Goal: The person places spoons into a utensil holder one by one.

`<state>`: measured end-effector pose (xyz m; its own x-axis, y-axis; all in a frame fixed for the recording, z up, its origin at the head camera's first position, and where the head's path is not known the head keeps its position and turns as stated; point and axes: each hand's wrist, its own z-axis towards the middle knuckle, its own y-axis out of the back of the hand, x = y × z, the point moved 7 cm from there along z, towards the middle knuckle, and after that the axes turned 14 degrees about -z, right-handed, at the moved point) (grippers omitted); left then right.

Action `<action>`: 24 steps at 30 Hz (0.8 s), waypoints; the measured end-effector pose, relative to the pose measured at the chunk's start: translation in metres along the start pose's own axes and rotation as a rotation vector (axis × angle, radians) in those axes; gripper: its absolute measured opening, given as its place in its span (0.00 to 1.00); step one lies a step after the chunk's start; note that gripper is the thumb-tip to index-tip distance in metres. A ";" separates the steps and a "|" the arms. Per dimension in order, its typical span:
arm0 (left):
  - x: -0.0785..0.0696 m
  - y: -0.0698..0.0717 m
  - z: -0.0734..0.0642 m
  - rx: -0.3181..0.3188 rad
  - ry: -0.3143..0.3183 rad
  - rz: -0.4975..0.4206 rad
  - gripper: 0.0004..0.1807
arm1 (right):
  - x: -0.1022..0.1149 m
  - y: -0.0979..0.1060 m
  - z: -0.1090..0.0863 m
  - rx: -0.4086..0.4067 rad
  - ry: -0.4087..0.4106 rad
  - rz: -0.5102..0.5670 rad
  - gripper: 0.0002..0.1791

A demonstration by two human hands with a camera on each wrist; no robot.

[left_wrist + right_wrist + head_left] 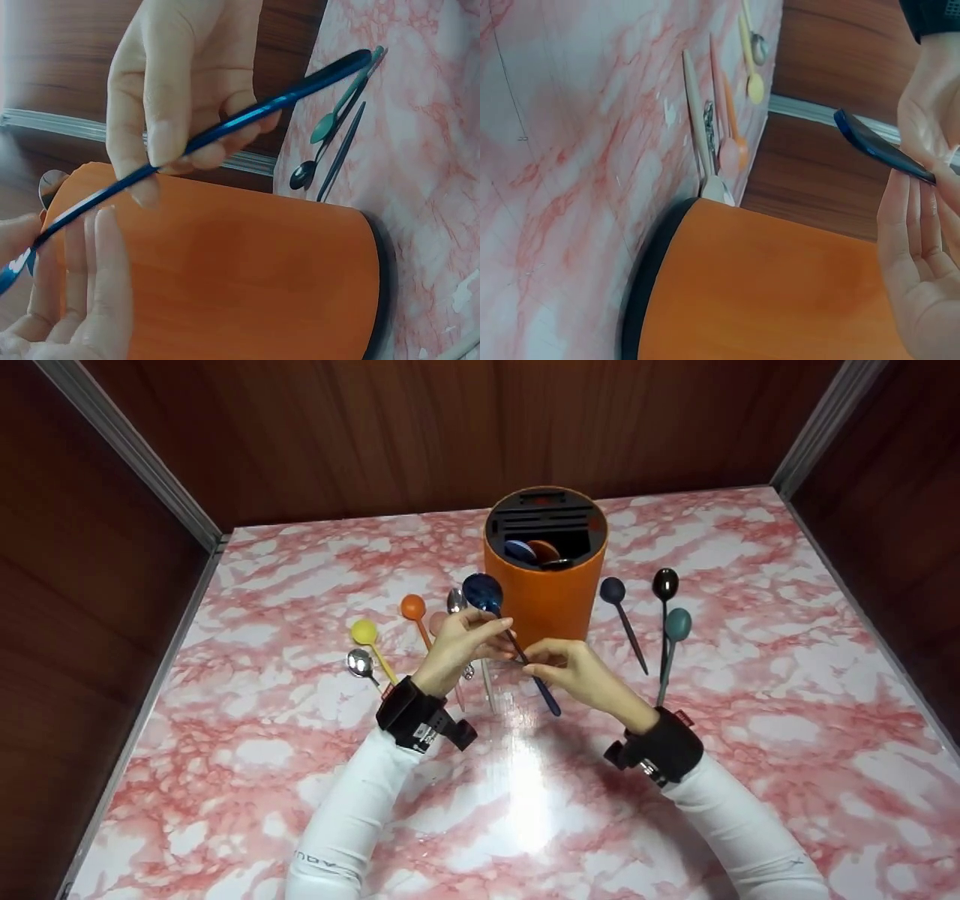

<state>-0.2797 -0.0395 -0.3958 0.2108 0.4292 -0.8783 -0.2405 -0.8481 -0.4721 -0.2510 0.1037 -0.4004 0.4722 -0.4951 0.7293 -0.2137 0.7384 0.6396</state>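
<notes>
Left hand pinches blue metallic spoon near its bowl; right hand pinches the handle lower down. Spoon slants above marbled table. Yellow spoon lies left, teal spoon right. Behind the held spoon: upright orange cylindrical holder. Farthest, wood-grain panel.

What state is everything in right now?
Blue spoon, held clear of the table
Left hand, pinching the blue spoon near its bowl
Right hand, pinching the blue spoon's handle
Orange holder, upright, utensils inside
Yellow spoon, lying on the table
Orange spoon, lying
Pink spoon, lying
Navy spoon, lying
Black spoon, lying
Teal spoon, lying
Silver spoons, lying
</notes>
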 end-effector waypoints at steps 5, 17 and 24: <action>-0.003 -0.001 -0.004 0.099 -0.022 0.083 0.04 | 0.003 0.005 -0.002 -0.013 0.004 -0.005 0.08; 0.002 0.005 -0.014 0.181 -0.030 0.309 0.07 | 0.009 0.028 -0.002 -0.093 0.012 0.089 0.08; 0.008 0.014 -0.016 0.164 -0.019 0.351 0.08 | 0.014 0.049 0.000 -0.181 0.014 0.107 0.07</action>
<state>-0.2662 -0.0524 -0.4084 0.0721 0.1286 -0.9891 -0.4434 -0.8842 -0.1473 -0.2549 0.1328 -0.3595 0.4672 -0.4036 0.7866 -0.1065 0.8575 0.5033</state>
